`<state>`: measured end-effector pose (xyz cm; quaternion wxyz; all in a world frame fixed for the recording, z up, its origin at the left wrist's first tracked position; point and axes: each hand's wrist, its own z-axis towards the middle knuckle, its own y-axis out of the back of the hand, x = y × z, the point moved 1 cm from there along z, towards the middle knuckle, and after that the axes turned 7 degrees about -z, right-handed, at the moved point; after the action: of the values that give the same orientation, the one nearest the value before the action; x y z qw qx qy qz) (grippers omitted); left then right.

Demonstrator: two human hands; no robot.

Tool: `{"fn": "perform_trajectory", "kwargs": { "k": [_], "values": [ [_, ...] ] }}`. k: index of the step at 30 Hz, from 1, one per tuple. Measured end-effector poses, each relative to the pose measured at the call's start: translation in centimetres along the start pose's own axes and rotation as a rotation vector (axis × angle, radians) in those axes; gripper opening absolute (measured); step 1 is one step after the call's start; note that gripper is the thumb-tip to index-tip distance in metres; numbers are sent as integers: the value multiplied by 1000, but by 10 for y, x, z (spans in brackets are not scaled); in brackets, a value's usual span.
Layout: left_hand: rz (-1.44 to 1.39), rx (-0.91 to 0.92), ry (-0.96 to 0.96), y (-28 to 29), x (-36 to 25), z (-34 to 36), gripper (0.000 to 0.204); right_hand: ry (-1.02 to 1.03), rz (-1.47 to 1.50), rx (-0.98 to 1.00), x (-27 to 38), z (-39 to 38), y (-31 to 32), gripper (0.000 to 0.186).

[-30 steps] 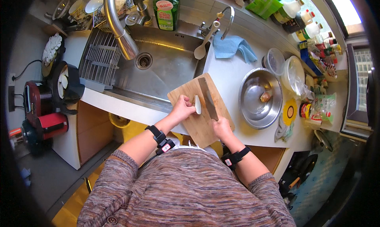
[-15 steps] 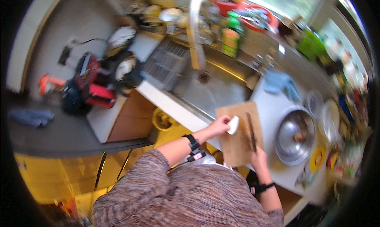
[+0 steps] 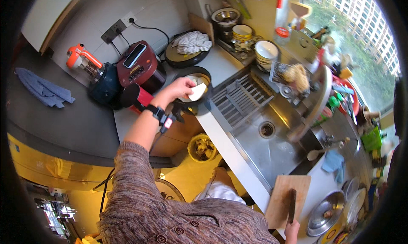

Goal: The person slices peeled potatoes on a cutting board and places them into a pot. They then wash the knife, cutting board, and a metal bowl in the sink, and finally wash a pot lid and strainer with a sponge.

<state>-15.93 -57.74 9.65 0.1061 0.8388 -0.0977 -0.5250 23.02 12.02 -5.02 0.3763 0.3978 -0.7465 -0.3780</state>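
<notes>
My left hand (image 3: 180, 89) pinches a white, flat-sided piece of food (image 3: 197, 92) over a dark round pot (image 3: 205, 75) on the far-left counter. Other pale pieces lie inside that pot; the exact kind of food cannot be made out. At the lower right my right hand (image 3: 291, 230) grips a knife (image 3: 293, 205) by its handle, the dark blade pointing away from me above a wooden cutting board (image 3: 281, 193). The board lies on the white counter by the sink.
A dark red rice cooker (image 3: 142, 71) and a red-handled vessel (image 3: 135, 97) stand left of the pot. The steel sink (image 3: 272, 152), its curved faucet (image 3: 316, 108) and a drain rack (image 3: 242, 99) lie to the right. Beyond the board sits a metal basin (image 3: 316, 220); a yellow bin (image 3: 202, 137) is below.
My left hand has carried the white piece from the cutting board leftward to over the pot. The view has swung left, and my right hand still holds the knife by the board.
</notes>
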Motion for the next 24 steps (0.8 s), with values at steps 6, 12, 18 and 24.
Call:
{"fn": "perform_trajectory", "kwargs": {
  "k": [6,12,18,24],
  "values": [
    [687,427,276,78,35,107,35,-85,-103,114,-12,-8,-5,25],
    [987,650,-97,61,65,144,32,-225,-60,140,-9,-9,12,25],
    [1094,726,-162,58,80,140,28,-408,240,178,-20,10,7,19],
    [1167,811,-246,56,86,138,26,-364,183,164,-7,14,9,23]
  ]
}}
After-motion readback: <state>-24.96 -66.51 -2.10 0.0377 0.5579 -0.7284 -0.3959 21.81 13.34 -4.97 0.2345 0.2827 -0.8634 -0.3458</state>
